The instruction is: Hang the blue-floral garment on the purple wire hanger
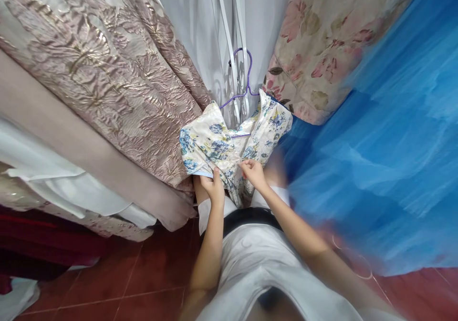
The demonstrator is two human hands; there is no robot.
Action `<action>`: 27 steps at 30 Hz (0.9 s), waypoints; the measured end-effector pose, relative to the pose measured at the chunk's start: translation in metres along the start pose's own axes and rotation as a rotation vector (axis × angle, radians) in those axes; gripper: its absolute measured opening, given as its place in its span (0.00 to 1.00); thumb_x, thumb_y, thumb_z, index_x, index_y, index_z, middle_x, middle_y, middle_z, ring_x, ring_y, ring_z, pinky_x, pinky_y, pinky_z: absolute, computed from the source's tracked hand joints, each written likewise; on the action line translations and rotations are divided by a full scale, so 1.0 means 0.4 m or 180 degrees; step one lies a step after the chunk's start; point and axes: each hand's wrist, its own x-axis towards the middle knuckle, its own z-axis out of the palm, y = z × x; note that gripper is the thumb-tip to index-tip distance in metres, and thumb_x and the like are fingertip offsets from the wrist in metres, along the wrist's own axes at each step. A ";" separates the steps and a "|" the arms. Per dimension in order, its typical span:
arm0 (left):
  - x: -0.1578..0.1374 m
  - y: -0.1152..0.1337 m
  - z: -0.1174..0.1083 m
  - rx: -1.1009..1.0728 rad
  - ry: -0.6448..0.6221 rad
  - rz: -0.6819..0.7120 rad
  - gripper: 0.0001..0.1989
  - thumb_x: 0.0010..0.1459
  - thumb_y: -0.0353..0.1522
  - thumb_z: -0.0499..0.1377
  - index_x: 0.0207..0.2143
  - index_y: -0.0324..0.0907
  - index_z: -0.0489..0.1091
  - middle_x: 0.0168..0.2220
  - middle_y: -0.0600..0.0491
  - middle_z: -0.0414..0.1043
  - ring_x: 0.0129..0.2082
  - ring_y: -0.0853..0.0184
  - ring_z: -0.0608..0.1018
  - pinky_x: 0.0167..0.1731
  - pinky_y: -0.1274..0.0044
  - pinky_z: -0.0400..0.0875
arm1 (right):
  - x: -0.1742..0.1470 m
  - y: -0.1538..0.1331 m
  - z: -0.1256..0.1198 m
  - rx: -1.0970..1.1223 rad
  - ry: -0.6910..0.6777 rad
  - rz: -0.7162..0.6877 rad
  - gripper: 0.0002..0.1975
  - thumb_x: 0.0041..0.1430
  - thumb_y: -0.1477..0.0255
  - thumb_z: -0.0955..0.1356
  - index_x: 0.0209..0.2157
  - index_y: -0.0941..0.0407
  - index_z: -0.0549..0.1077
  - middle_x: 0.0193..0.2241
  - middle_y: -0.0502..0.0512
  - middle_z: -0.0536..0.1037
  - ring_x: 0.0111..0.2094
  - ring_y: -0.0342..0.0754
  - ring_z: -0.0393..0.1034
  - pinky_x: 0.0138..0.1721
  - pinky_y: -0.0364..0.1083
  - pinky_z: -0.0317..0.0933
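Observation:
A short-sleeved white garment with blue and yellow flowers (218,147) hangs on a purple hanger (247,80) over my lap. My left hand (213,186) grips its lower edge on the left, thumb on top and fingers hidden beneath the cloth. Near the middle of the front, my right hand (252,172) pinches the fabric between thumb and fingertips. Whether a button or other fastener sits in that pinch is too small to tell. The hanger's hook rises near long white straps (229,39) behind the garment.
Shiny pink-gold brocade (118,73) hangs close on the left, with a white cloth (71,178) further out. Pink floral fabric (315,49) and a large blue cloth (379,178) hang on the right. Red floor tiles (150,268) lie below, with a thin pale loop (358,259) at right.

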 end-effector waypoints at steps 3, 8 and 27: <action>-0.003 -0.004 0.002 -0.0356 0.0212 -0.0048 0.32 0.59 0.46 0.65 0.59 0.35 0.67 0.61 0.36 0.71 0.63 0.52 0.73 0.65 0.65 0.65 | 0.006 0.009 0.002 -0.0081 0.0128 -0.0042 0.14 0.56 0.60 0.70 0.36 0.55 0.70 0.16 0.45 0.72 0.16 0.44 0.63 0.21 0.42 0.56; -0.015 0.001 0.005 -0.0374 0.0369 -0.0067 0.25 0.61 0.42 0.64 0.57 0.39 0.69 0.59 0.39 0.73 0.64 0.54 0.72 0.65 0.66 0.65 | 0.035 0.011 0.014 -0.0353 0.0101 -0.0158 0.12 0.58 0.61 0.69 0.38 0.55 0.69 0.17 0.46 0.73 0.17 0.46 0.66 0.23 0.43 0.58; -0.101 -0.089 0.012 0.1033 -0.0606 0.1521 0.12 0.63 0.31 0.59 0.50 0.42 0.66 0.46 0.43 0.70 0.50 0.58 0.73 0.53 0.64 0.70 | -0.076 0.107 -0.024 -0.0307 0.0151 -0.0168 0.06 0.51 0.68 0.66 0.28 0.55 0.71 0.15 0.48 0.73 0.19 0.47 0.69 0.25 0.43 0.60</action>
